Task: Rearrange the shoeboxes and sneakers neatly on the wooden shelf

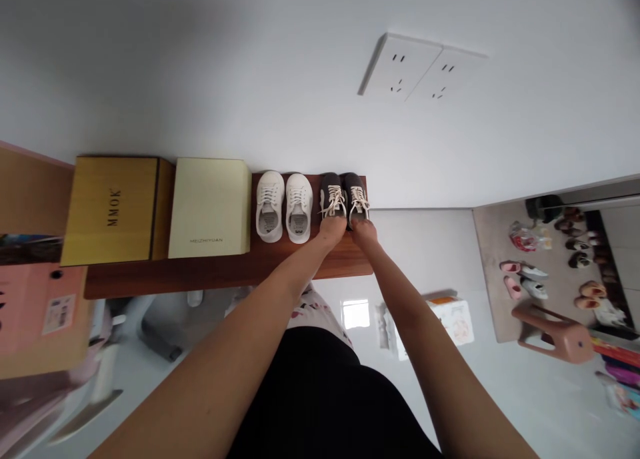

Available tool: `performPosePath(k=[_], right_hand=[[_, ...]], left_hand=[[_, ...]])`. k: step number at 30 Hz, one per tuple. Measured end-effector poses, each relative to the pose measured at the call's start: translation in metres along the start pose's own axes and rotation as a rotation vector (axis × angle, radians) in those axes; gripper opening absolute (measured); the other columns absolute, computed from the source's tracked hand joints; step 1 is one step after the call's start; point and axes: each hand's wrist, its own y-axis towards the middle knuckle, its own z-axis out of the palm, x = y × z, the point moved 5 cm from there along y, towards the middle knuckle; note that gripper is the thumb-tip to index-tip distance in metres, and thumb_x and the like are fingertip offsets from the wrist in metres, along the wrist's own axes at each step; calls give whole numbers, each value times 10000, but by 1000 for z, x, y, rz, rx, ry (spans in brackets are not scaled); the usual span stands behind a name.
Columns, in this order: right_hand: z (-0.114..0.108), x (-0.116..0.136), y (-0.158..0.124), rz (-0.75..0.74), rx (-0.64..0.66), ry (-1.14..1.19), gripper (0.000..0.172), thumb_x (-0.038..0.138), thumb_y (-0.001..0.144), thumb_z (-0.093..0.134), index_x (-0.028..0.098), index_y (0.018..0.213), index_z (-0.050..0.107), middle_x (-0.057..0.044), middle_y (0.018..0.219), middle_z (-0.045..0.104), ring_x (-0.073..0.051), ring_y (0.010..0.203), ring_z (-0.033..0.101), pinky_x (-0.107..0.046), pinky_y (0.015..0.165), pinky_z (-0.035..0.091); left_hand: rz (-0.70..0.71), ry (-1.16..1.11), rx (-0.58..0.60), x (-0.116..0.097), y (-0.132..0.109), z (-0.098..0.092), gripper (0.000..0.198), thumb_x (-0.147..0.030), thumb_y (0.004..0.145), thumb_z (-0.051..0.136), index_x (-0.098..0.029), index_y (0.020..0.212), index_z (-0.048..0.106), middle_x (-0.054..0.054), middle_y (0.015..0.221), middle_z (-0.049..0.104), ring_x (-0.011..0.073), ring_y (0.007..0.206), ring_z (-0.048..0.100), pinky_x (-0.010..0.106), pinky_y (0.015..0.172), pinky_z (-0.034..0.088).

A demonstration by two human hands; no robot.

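Note:
Two dark sneakers with cream laces stand side by side at the right end of a brown wooden shelf (pixel 295 256). My left hand (pixel 333 227) is at the heel of the left dark sneaker (pixel 330 187), its fingers hidden in or behind the shoe. At the heel of the right dark sneaker (pixel 354 186) is my right hand (pixel 364 228), with its fingers likewise out of sight. To the left of them, a pair of white sneakers (pixel 299 206) sits on the same shelf, toes toward the wall.
Left on the shelf are a pale green box (pixel 207 206) and a yellow box (pixel 113 209). A pink box (pixel 30 312) is at the far left. Wall sockets (pixel 423 67) are above. A pink stool (pixel 555 336) and more shoes are on the right.

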Motion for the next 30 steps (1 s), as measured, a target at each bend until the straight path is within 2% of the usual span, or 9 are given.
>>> performPosePath(k=[5, 10, 15, 17, 19, 21, 24, 27, 30], right_hand=[[-6, 2, -13, -4, -144, 68, 297, 211, 976, 544, 124, 1244, 636, -195, 1255, 685, -308, 1186, 578, -383, 1015, 417], [-18, 10, -35, -28, -329, 202, 312, 232, 1006, 468, 126, 1242, 643, -196, 1271, 665, -311, 1181, 553, -407, 1022, 405], [-24, 35, -69, -72, -486, 470, 326, 280, 1024, 421, 162, 1246, 628, -173, 1294, 663, -292, 1211, 577, -419, 1054, 433], [-16, 51, -86, -17, -501, 602, 336, 293, 1019, 424, 167, 1266, 613, -170, 1287, 674, -277, 1221, 599, -415, 1059, 459], [1, 70, -101, 64, -427, 744, 338, 299, 1004, 446, 180, 1278, 604, -152, 1244, 699, -257, 1177, 647, -401, 1028, 503], [24, 95, -112, 98, -240, 859, 298, 301, 975, 499, 213, 1227, 629, -109, 1163, 732, -235, 1086, 699, -378, 971, 546], [55, 140, -126, 2, 59, 911, 171, 273, 916, 583, 239, 1051, 682, -52, 1025, 754, -218, 978, 726, -369, 923, 570], [73, 185, -133, -69, 232, 987, 93, 247, 877, 635, 222, 948, 690, -30, 916, 745, -200, 881, 717, -360, 877, 576], [82, 237, -129, 8, 323, 1169, 76, 262, 879, 658, 198, 914, 681, -17, 824, 715, -168, 777, 689, -311, 782, 569]], left_hand=[[-34, 13, -50, 2, -10, -3, 319, -164, 1018, 466, -84, 1258, 660, 225, 1113, 733, 308, 1165, 696, 401, 984, 532], [49, -52, -190, 2, -27, -20, 285, -192, 1032, 449, -114, 1191, 672, 185, 1106, 727, 278, 1135, 681, 372, 968, 522], [137, -266, -354, 31, -83, -33, 236, -229, 1026, 465, -183, 1049, 695, 96, 1066, 740, 217, 1055, 674, 316, 959, 489], [92, -362, -369, 60, -120, -27, 220, -271, 1017, 490, -198, 996, 696, 72, 991, 742, 201, 962, 679, 302, 909, 490], [-55, -423, -376, 98, -162, -13, 211, -337, 994, 540, -212, 907, 686, 46, 835, 709, 203, 860, 669, 301, 844, 486], [-212, -490, -374, 140, -207, 8, 239, -363, 966, 581, -222, 786, 650, 17, 713, 648, 196, 779, 646, 291, 792, 468], [-476, -663, -429, 207, -272, 40, 319, -344, 931, 613, -217, 641, 577, -1, 623, 574, 185, 700, 602, 271, 706, 431], [-792, -1066, -654, 279, -328, 60, 278, -292, 933, 585, -208, 668, 577, -12, 614, 542, 159, 617, 544, 246, 609, 405], [-995, -1609, -935, 347, -361, 60, 195, -199, 944, 555, -198, 749, 538, -36, 654, 527, 104, 573, 512, 203, 599, 432]])
